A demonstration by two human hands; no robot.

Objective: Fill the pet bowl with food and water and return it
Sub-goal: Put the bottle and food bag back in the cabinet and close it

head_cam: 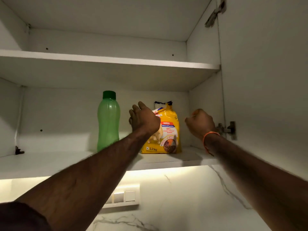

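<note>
One yellow pet food bag (164, 130), marked 1.2 kg, stands upright on the lower shelf (50, 162) beside one green bottle (108, 120). Your left hand (143, 119) spreads open before the bag; your right hand (200, 124) is fisted, empty.

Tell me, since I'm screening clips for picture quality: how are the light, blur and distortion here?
Head view: dim cabinet interior, bright strip glow under the bottom shelf; the yellow food bag stays readable; left hand and door hinge look motion-smeared; wide-angle lens bends the shelf lines.
</note>
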